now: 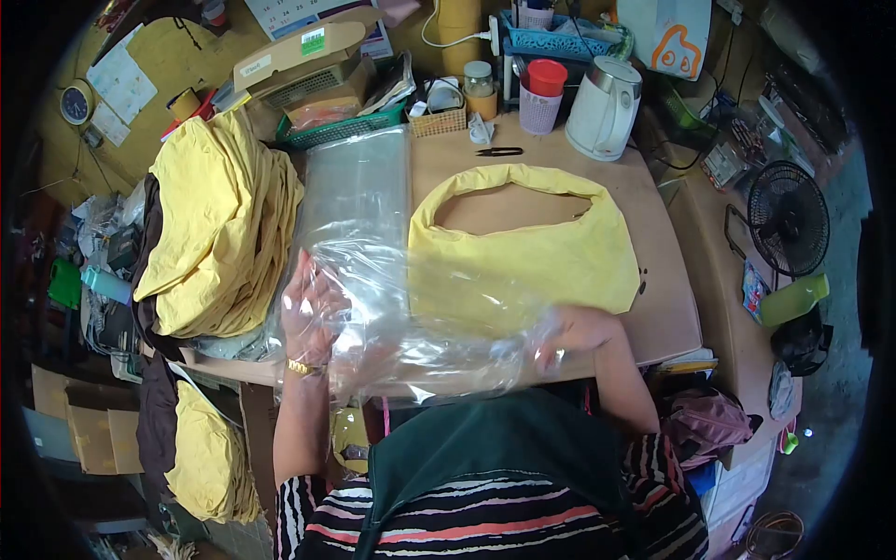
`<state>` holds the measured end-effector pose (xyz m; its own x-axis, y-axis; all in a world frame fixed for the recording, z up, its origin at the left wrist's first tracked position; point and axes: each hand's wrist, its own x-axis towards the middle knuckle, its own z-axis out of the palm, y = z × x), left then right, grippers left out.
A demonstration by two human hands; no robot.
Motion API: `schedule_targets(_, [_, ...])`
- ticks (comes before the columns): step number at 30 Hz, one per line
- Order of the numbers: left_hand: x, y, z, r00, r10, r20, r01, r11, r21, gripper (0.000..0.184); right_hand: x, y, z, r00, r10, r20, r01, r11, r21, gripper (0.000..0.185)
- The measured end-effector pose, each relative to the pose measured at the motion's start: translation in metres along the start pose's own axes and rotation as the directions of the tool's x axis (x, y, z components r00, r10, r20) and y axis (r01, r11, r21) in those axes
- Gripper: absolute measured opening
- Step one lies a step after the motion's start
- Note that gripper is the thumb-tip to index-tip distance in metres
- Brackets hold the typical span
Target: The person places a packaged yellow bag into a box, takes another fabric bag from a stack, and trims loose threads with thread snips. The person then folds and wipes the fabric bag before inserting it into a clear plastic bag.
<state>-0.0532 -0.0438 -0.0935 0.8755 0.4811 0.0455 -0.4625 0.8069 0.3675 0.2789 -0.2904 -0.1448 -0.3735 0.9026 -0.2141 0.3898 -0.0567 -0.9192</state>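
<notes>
A clear plastic bag [448, 350] stretches between my two hands above the near edge of the table. My left hand [313, 299] holds its left end, with part of the fingers seen through the shiny film. At the other end my right hand [569, 334] grips the plastic, its fingertips partly blurred. Behind the bag a yellow fabric handbag [560, 266] lies flat with its handle loop away from me; the film overlaps its lower part. A stack of flat clear plastic bags [355, 187] lies to the left of the handbag.
A tall pile of yellow fabric bags [219, 233] stands at the left. Small black thread snips [499, 151] lie at the back, near a white electric kettle [605, 107] and a lilac cup [539, 110]. A green basket [341, 131] sits behind the plastic stack; a black fan [789, 217] is at right.
</notes>
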Motion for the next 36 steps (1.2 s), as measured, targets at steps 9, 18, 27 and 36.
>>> schedule_targets(9, [0.001, -0.003, 0.013, 0.956, 0.180, -0.230, 0.124, 0.462, 0.878, 0.024, -0.002, 0.049, 0.006, 0.946, 0.155, -0.285, 0.172, 0.504, 0.846, 0.033])
schedule_targets(18, [-0.016, 0.014, -0.010, 0.937, -0.164, -0.307, 0.347, 0.531, 0.773, 0.018, 0.011, 0.025, -0.011, 0.622, -0.033, -0.782, 0.779, -0.082, 0.622, 0.043])
schedule_targets(27, [-0.032, -0.025, 0.022, 0.942, 0.181, -0.283, -0.012, 0.860, 0.510, 0.017, 0.003, 0.063, 0.000, 0.924, -0.174, -0.342, 0.362, 0.688, 0.629, 0.054])
schedule_targets(36, [-0.008, 0.008, 0.023, 0.879, 0.367, -0.303, -0.159, 0.826, 0.540, 0.026, -0.001, 0.045, 0.014, 0.890, -0.182, -0.418, 0.292, 0.932, 0.214, 0.030])
